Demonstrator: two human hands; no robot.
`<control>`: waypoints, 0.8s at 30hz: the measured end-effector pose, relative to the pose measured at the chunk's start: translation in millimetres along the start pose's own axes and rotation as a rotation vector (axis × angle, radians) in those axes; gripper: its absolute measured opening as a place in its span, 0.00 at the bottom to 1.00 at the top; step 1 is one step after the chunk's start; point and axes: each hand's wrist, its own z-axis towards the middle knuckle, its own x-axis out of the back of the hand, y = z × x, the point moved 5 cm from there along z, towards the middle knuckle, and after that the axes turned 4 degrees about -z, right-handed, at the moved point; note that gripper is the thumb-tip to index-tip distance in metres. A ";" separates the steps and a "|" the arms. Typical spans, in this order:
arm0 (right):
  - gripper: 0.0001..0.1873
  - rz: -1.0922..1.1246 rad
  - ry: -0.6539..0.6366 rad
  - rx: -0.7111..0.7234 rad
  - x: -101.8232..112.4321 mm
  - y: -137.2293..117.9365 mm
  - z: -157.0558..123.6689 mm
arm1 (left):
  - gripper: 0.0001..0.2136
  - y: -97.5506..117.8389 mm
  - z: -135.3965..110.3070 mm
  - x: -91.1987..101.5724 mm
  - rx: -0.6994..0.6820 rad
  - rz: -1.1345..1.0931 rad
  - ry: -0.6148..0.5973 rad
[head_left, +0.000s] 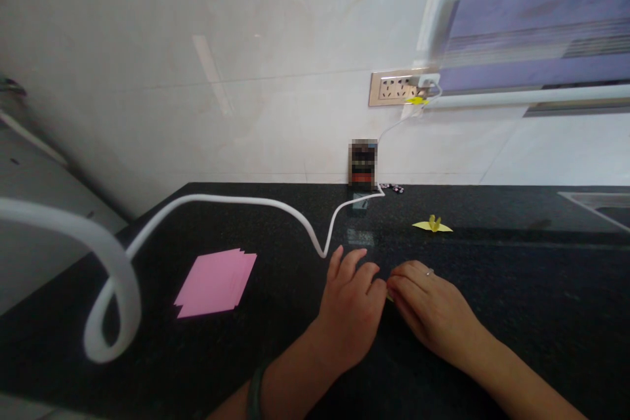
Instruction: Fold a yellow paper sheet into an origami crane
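My left hand [350,307] and my right hand [429,308] rest close together on the black countertop [516,289], fingertips meeting. Both sets of fingers are curled and pressed down on a small piece of yellowish paper [390,298], of which only a sliver shows between them. A folded yellow paper figure [432,225] stands on the counter behind my right hand. A stack of pink paper squares [215,282] lies to the left of my left hand.
A white cable [231,200] loops over the counter from the lower left to a small dark device [363,164] leaning on the tiled wall, and up to a wall socket strip [401,87]. A sink edge [598,205] shows at the far right.
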 end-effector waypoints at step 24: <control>0.09 -0.098 -0.037 0.013 5.9 16.7 0.9 | 0.08 -21.3 10.2 10.6 -0.007 -0.004 -0.063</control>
